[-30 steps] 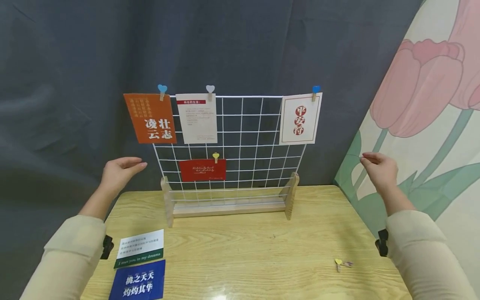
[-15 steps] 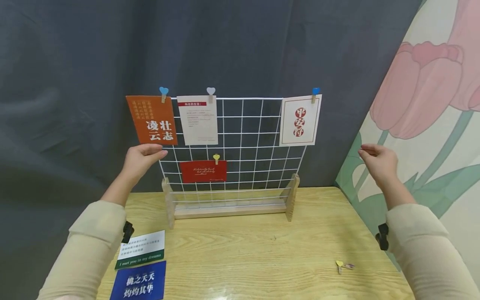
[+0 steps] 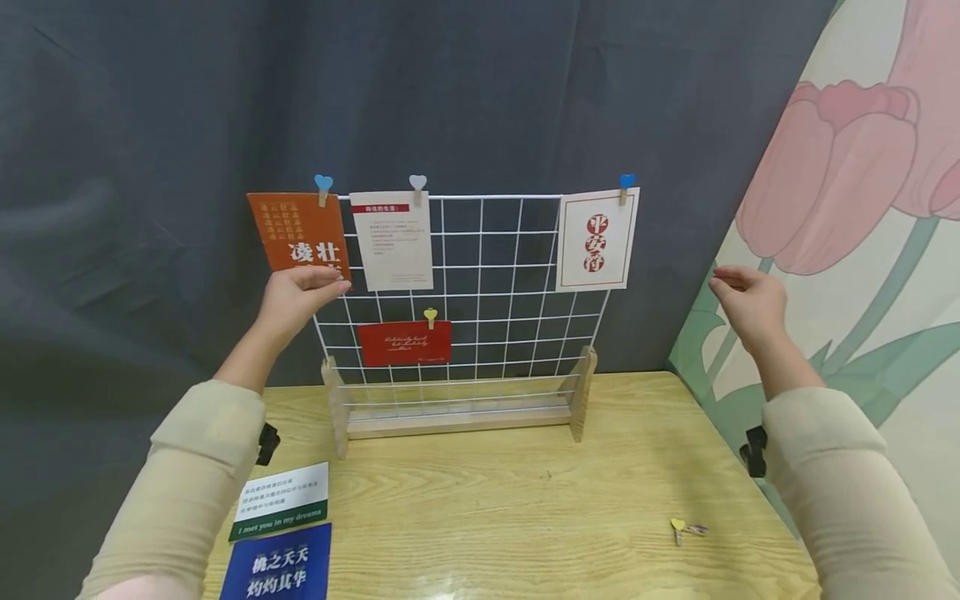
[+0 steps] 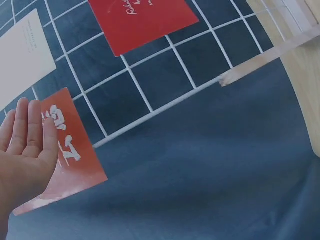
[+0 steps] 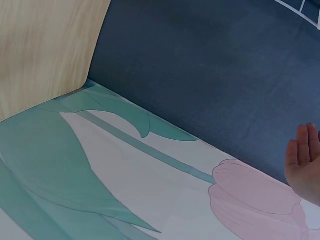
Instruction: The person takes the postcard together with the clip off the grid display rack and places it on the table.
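Note:
My left hand (image 3: pixel 300 300) is in front of the lower edge of the orange card (image 3: pixel 296 225), its fingers fairly straight and holding nothing. In the left wrist view, its fingers (image 4: pixel 35 127) overlap that card; whether they touch it I cannot tell. The orange card hangs at the top left of a white wire grid (image 3: pixel 498 275) under a light-blue heart clip (image 3: pixel 323 183). Beside it hangs a white card (image 3: pixel 393 250) under a white heart clip (image 3: pixel 417 182). My right hand (image 3: pixel 753 304) hovers right of the grid, fingers relaxed and nothing in them.
A red card (image 3: pixel 405 343) hangs lower on the grid, and a white-and-red card (image 3: pixel 596 242) at top right. A wooden base (image 3: pixel 457 423) carries the grid. On the table (image 3: pixel 487 517) lie a green-and-white card (image 3: pixel 281 498), a blue card (image 3: pixel 277 562) and small clips (image 3: pixel 678 529).
My left hand has moved right and up, from beside the grid to in front of the orange card. The right hand has risen slightly. The cards stay where they were.

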Demonstrator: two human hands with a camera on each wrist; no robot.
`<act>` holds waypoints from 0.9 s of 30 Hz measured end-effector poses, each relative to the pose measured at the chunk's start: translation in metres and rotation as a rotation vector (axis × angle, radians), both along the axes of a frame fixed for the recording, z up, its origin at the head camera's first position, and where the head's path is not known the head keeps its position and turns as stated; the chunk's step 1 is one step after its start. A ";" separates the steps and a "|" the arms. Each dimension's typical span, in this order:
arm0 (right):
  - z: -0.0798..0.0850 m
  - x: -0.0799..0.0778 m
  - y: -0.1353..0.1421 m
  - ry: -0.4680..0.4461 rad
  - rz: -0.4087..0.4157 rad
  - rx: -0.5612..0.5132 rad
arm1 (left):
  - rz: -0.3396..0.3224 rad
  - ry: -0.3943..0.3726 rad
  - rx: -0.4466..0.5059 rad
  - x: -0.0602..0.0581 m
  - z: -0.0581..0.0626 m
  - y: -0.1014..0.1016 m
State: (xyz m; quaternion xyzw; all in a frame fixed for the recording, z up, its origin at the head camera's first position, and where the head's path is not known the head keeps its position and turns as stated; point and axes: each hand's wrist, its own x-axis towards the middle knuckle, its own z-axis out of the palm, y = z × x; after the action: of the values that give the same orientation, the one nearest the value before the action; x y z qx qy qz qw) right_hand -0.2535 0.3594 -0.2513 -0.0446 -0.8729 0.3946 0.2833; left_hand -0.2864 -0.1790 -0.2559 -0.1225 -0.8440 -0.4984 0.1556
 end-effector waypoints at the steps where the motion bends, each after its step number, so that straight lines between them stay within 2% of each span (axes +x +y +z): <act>1: 0.001 -0.001 -0.001 0.002 0.003 -0.002 | 0.001 0.000 0.000 -0.001 0.001 0.001; 11: 0.008 -0.008 -0.015 0.006 0.020 -0.033 | -0.024 -0.007 -0.016 -0.006 0.009 0.014; 20: 0.016 -0.016 -0.023 0.023 0.006 -0.072 | -0.067 0.013 0.031 -0.012 0.014 0.029; 27: 0.022 -0.021 -0.028 0.054 0.023 -0.130 | -0.075 -0.002 0.079 -0.017 0.015 0.042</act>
State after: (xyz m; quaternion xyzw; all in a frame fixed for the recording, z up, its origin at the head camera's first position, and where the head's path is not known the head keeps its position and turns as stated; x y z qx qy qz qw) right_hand -0.2749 0.3316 -0.2296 -0.0422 -0.8379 0.4549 0.2986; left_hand -0.3032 -0.1370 -0.2405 -0.1472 -0.8186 -0.5370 0.1409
